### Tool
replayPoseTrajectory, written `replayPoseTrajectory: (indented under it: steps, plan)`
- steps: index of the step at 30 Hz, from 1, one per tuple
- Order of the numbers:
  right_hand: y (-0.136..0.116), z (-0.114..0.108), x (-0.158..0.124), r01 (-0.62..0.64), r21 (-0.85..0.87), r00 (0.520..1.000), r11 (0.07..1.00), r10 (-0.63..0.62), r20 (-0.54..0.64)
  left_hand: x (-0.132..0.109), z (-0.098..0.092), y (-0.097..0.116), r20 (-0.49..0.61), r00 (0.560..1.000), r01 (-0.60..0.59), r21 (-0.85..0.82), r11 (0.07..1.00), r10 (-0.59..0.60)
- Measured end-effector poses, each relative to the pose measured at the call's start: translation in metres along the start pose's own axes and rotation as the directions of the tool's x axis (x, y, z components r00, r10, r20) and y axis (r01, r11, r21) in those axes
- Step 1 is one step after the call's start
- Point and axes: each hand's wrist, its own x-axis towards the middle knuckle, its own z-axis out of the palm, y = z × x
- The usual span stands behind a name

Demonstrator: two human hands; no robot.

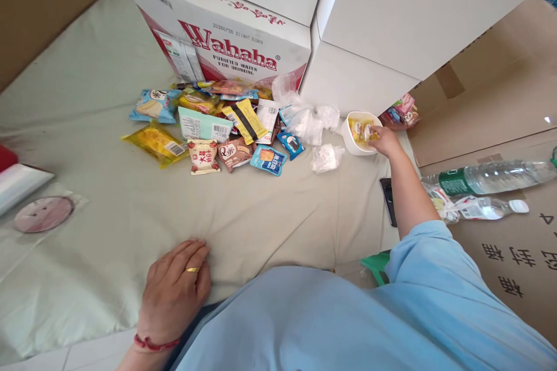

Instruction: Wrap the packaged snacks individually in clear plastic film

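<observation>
My right hand (385, 141) reaches into a small white bowl (348, 138) at the right. Its fingers are closed on a yellow-wrapped snack packet (361, 131) inside the bowl, and the fingertips are partly hidden. My left hand (179, 275) lies flat on the pale cloth (261, 214) near my body, with nothing in it. A heap of wrapped snacks (246, 122) sits left of the bowl, with a blue bag (154, 105), a yellow packet (159, 144) and a mint-green packet (204, 126) among them. Crumpled clear wrappers (307, 124) lie between heap and bowl.
Behind the snacks stand a Wahaha water carton (226, 46) and white boxes (369, 17). A dark phone-like object (389, 203) rests under my right forearm. Plastic bottles (500, 178) lie on cardboard at the right. A round pink packaged item (43, 214) is at the left.
</observation>
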Motion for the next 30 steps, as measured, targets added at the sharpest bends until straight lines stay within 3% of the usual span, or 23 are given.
replayPoseTrajectory:
  steps: [2, 7, 12, 15, 17, 19, 21, 23, 25, 27, 29, 30]
  plan:
    - [-0.001, 0.006, 0.0, -0.005, -0.051, 0.999, 0.999, 0.007, 0.043, 0.0, 0.0, 0.0, 0.007, 1.0, 0.001, -0.002, 1.0, -0.001]
    - [-0.012, 0.009, -0.007, -0.031, -0.031, 0.999, 0.999, 0.031, -0.013, -0.003, 0.001, -0.001, 0.015, 1.0, 0.008, -0.016, 1.0, -0.008]
    - [-0.045, -0.013, -0.055, 0.075, 0.101, 0.961, 0.992, -0.045, -0.271, -0.007, 0.002, -0.002, 0.03, 0.999, 0.035, -0.04, 0.999, -0.034]
    - [-0.077, -0.02, -0.1, 0.267, 0.239, 0.96, 0.934, -0.236, -0.152, -0.007, 0.003, -0.003, 0.024, 0.999, 0.03, -0.041, 0.999, -0.029]
    - [-0.098, -0.015, -0.123, 0.438, 0.278, 0.893, 0.855, -0.448, -0.03, -0.008, 0.005, -0.004, 0.023, 0.999, 0.028, -0.041, 0.999, -0.027]
    - [-0.115, -0.003, -0.135, 0.553, 0.242, 0.811, 0.797, -0.582, 0.064, -0.008, 0.005, -0.004, 0.018, 0.999, 0.034, -0.058, 0.998, -0.033]
    - [-0.124, 0.009, -0.137, 0.571, 0.164, 0.799, 0.805, -0.59, 0.115, -0.007, 0.002, -0.003, 0.006, 0.999, 0.046, -0.125, 0.991, -0.046]
    - [-0.126, 0.018, -0.137, 0.528, 0.149, 0.835, 0.836, -0.543, 0.086, -0.005, -0.006, 0.001, -0.015, 0.993, 0.107, -0.244, 0.964, -0.114]
    - [-0.123, 0.021, -0.142, 0.463, 0.253, 0.88, 0.85, -0.475, -0.016, 0.002, -0.018, 0.007, -0.011, 0.96, 0.256, -0.366, 0.894, -0.28]
    - [-0.122, 0.023, -0.157, 0.35, 0.448, 0.935, 0.823, -0.335, -0.116, 0.014, -0.028, 0.016, 0.071, 0.884, 0.433, -0.498, 0.751, -0.462]
    - [-0.125, 0.028, -0.181, 0.207, 0.647, 0.978, 0.734, -0.148, -0.145, 0.034, -0.031, 0.025, 0.276, 0.799, 0.566, -0.644, 0.515, -0.534]
    - [-0.13, 0.032, -0.196, 0.149, 0.72, 0.988, 0.678, -0.073, -0.136, 0.047, -0.029, 0.03, 0.413, 0.76, 0.617, -0.701, 0.358, -0.502]
